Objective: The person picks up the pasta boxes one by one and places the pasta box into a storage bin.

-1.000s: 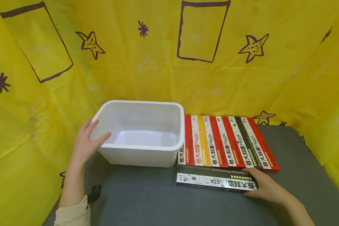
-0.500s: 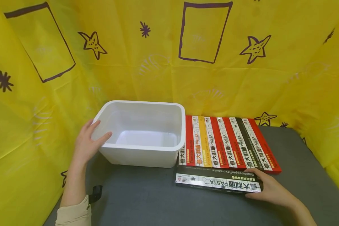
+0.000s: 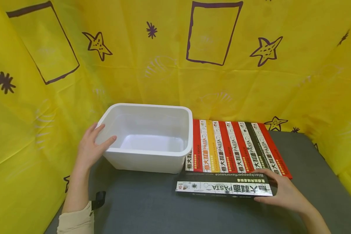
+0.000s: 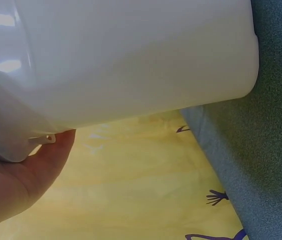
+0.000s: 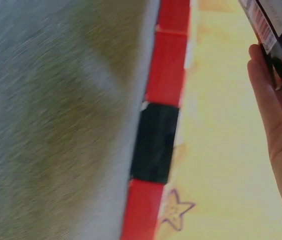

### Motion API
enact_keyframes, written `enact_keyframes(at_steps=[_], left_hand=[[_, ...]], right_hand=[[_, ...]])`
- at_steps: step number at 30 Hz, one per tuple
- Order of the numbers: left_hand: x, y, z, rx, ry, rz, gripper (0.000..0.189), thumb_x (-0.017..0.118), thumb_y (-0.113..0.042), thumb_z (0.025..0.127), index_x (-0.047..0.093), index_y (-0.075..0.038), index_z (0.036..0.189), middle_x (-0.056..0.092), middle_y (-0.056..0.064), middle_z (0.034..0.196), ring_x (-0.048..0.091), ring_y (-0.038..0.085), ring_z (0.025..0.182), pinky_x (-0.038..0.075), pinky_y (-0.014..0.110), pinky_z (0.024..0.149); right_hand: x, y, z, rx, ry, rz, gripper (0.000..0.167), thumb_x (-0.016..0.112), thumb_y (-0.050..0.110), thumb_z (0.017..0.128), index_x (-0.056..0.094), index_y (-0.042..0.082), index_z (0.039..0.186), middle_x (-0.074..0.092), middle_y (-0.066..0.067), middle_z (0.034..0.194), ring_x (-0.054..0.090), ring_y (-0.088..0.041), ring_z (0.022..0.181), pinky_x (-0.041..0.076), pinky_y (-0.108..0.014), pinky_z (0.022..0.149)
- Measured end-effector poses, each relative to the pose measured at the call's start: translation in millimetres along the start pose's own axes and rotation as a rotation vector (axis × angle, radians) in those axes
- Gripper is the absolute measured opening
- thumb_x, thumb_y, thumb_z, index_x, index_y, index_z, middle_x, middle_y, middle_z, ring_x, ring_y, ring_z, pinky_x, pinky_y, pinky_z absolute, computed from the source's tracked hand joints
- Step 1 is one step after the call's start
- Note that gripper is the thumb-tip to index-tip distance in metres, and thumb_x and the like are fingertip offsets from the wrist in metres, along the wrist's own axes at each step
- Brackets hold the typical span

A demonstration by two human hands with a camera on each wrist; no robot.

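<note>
A white plastic bin (image 3: 146, 161) stands on the dark table, its inside bare. My left hand (image 3: 92, 146) grips its left rim, thumb over the inside and fingers outside; the left wrist view shows the fingers under the rim beside the bin wall (image 4: 146, 60). In front of the row of boxes, my right hand (image 3: 280, 190) holds the right end of a long black pasta box (image 3: 222, 185), label reading upside down. The right wrist view has this black box (image 5: 276, 30) raised off the table, fingers along its side.
Several pasta boxes (image 3: 237, 146), red, yellow and black, lie side by side right of the bin, the leftmost partly hidden by it. A yellow patterned curtain (image 3: 163, 65) hangs behind and at both sides of the grey table (image 3: 140, 204).
The black pasta box has come up off the table and shifted slightly left in my right hand. My left hand stays on the bin's rim. The head view has shifted slightly.
</note>
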State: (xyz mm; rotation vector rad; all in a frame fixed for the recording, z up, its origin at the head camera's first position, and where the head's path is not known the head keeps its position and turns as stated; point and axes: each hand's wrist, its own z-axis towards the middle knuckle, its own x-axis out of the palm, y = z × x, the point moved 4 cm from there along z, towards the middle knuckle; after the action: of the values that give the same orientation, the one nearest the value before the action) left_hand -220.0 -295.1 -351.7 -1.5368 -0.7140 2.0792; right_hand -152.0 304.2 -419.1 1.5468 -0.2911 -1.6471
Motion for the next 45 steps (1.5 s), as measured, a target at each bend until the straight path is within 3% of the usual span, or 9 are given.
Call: enact_keyframes(at_steps=[4, 9, 12, 16, 23, 30, 35, 40, 45], left_hand=[[0.6, -0.5, 0.4, -0.002, 0.004, 0.000, 0.075, 0.062, -0.045, 0.091, 0.039, -0.001, 0.147, 0.020, 0.025, 0.157, 0.022, 0.052, 0.138, 0.019, 0.072, 0.104], [0.4, 0.0, 0.4, -0.004, 0.003, -0.013, 0.075, 0.062, -0.045, 0.091, 0.038, -0.001, 0.148, 0.018, 0.024, 0.157, 0.021, 0.052, 0.138, 0.019, 0.072, 0.104], [0.2, -0.2, 0.5, 0.002, -0.002, -0.015, 0.075, 0.063, -0.044, 0.091, 0.039, -0.001, 0.147, 0.019, 0.024, 0.157, 0.021, 0.052, 0.138, 0.020, 0.072, 0.103], [-0.2, -1.1, 0.6, 0.009, -0.010, -0.021, 0.074, 0.064, -0.042, 0.091, 0.040, 0.000, 0.147, 0.020, 0.025, 0.157, 0.022, 0.053, 0.138, 0.020, 0.071, 0.104], [-0.7, -2.0, -0.1, 0.005, -0.018, -0.027, 0.074, 0.063, -0.042, 0.091, 0.039, 0.000, 0.147, 0.020, 0.025, 0.157, 0.021, 0.053, 0.138, 0.019, 0.072, 0.104], [0.6, -2.8, -0.1, -0.002, -0.016, -0.041, 0.073, 0.063, -0.042, 0.091, 0.039, -0.001, 0.147, 0.020, 0.023, 0.157, 0.020, 0.052, 0.138, 0.018, 0.072, 0.104], [1.1, -2.1, -0.2, -0.001, -0.020, -0.043, 0.073, 0.063, -0.041, 0.092, 0.039, 0.000, 0.147, 0.020, 0.023, 0.157, 0.020, 0.052, 0.139, 0.018, 0.072, 0.104], [2.3, -0.5, 0.4, -0.003, -0.028, -0.034, 0.072, 0.062, -0.041, 0.092, 0.040, 0.000, 0.146, 0.021, 0.024, 0.157, 0.020, 0.052, 0.139, 0.018, 0.072, 0.104], [2.9, 0.1, -0.1, -0.007, -0.030, -0.025, 0.072, 0.062, -0.042, 0.092, 0.040, -0.001, 0.147, 0.021, 0.024, 0.157, 0.020, 0.052, 0.138, 0.018, 0.073, 0.104]], right_hand=[[-5, 15, 6.0, -0.081, 0.004, 0.101, 0.076, 0.091, 0.008, 0.063, 0.056, 0.010, 0.129, 0.063, 0.004, 0.108, 0.063, -0.010, 0.083, 0.052, -0.020, 0.070], [-13, 36, 17.6, -0.177, 0.037, 0.351, 0.077, 0.081, -0.013, 0.063, 0.051, 0.002, 0.131, 0.061, -0.001, 0.110, 0.063, -0.014, 0.082, 0.056, -0.027, 0.061], [-18, 49, 27.1, -0.215, 0.010, 0.486, 0.077, 0.074, -0.022, 0.061, 0.049, -0.004, 0.131, 0.060, -0.004, 0.113, 0.061, -0.015, 0.085, 0.056, -0.027, 0.060], [-22, 63, 43.5, -0.218, -0.085, 0.565, 0.073, 0.069, -0.024, 0.062, 0.050, -0.005, 0.130, 0.060, -0.005, 0.114, 0.059, -0.015, 0.085, 0.054, -0.023, 0.064], [-15, 80, 77.4, -0.057, -0.217, 0.480, 0.063, 0.073, -0.016, 0.072, 0.053, 0.001, 0.130, 0.059, -0.005, 0.111, 0.060, -0.017, 0.087, 0.056, -0.024, 0.068], [-3, 94, 105.2, 0.089, -0.180, 0.341, 0.060, 0.083, 0.013, 0.077, 0.054, 0.013, 0.131, 0.059, -0.006, 0.111, 0.059, -0.020, 0.089, 0.056, -0.028, 0.066], [5, 101, 121.7, 0.107, -0.125, 0.294, 0.063, 0.086, 0.026, 0.075, 0.055, 0.021, 0.130, 0.057, -0.005, 0.115, 0.055, -0.022, 0.091, 0.049, -0.026, 0.061], [15, 103, 131.9, 0.090, -0.087, 0.325, 0.070, 0.088, 0.025, 0.073, 0.048, 0.021, 0.130, 0.053, -0.003, 0.131, 0.049, -0.017, 0.113, 0.038, -0.028, 0.057], [21, 106, 138.1, 0.070, -0.068, 0.386, 0.070, 0.088, 0.020, 0.072, 0.046, 0.018, 0.128, 0.059, -0.005, 0.128, 0.050, -0.013, 0.084, 0.037, -0.028, 0.052]])
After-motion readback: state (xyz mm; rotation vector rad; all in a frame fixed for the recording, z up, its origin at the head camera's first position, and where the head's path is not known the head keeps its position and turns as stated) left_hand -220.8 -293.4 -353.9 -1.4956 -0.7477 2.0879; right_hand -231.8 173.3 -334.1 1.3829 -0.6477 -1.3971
